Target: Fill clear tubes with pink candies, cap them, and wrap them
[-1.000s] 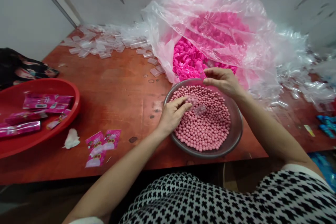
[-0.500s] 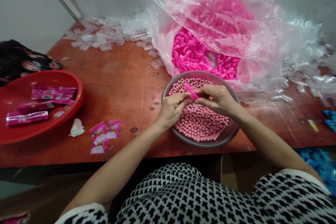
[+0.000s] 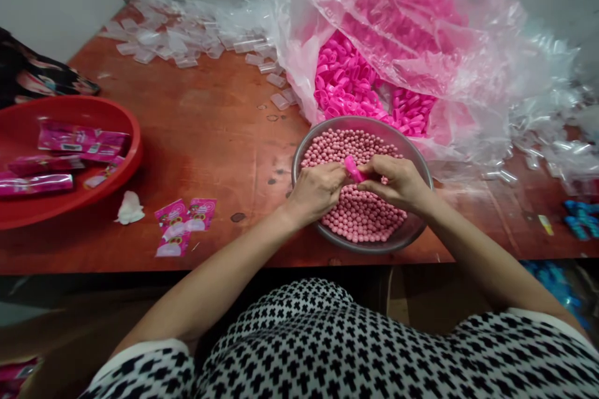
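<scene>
Over a grey bowl (image 3: 306, 137) of pink beads (image 3: 365, 218), my two hands meet. Between the thumb and fingers of my right hand (image 3: 397, 182) is a small bright pink plastic piece (image 3: 353, 169), held tilted. My left hand (image 3: 318, 190) is closed right beside it, its fingertips against the piece's left side; what these fingers grip is hidden. Just behind the bowl lies a clear plastic bag (image 3: 294, 56) full of similar pink plastic pieces (image 3: 346, 75).
On the left stands a red basin (image 3: 133, 149) with shiny pink packets (image 3: 82, 140). Nearby are a crumpled white scrap (image 3: 130, 207) and pink printed cards (image 3: 180, 224). Clear plastic pieces (image 3: 173, 37) are heaped along the back. Blue items (image 3: 580, 219) lie at the far right.
The pink plastic piece has turned in my fingers and now shows its rounded side. My left fingers have curled in more. The whole view has shifted slightly.
</scene>
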A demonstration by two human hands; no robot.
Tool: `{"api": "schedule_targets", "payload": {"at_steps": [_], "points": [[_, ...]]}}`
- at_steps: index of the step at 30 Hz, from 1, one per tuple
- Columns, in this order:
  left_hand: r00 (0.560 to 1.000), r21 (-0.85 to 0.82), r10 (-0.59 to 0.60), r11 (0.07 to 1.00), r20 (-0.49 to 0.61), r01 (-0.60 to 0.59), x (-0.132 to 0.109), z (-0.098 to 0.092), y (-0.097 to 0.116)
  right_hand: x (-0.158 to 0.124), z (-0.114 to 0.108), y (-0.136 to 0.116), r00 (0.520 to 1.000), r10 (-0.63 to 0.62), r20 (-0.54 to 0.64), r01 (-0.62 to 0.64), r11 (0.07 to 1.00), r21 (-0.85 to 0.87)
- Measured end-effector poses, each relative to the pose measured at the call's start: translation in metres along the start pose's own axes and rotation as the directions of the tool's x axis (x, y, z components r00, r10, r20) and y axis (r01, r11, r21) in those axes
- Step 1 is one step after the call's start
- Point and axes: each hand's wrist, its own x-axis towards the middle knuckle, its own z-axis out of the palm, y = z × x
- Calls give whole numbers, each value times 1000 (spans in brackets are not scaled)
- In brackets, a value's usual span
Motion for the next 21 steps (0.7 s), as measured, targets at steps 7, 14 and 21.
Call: {"api": "schedule_targets", "payload": {"at_steps": [7, 14, 21], "points": [[990, -290, -118, 953, -78, 91, 5, -4, 3, -4, 2, 1, 960, 275, -51, -250, 925, 287], [974, -389, -215, 905, -71, 171, 6, -7, 5, 3, 4, -3, 964, 241, -113, -223, 963, 150], [974, -396, -213, 903, -75, 166, 4, -8, 4, 6, -2, -13, 983, 176, -51, -171, 980, 100]]}}
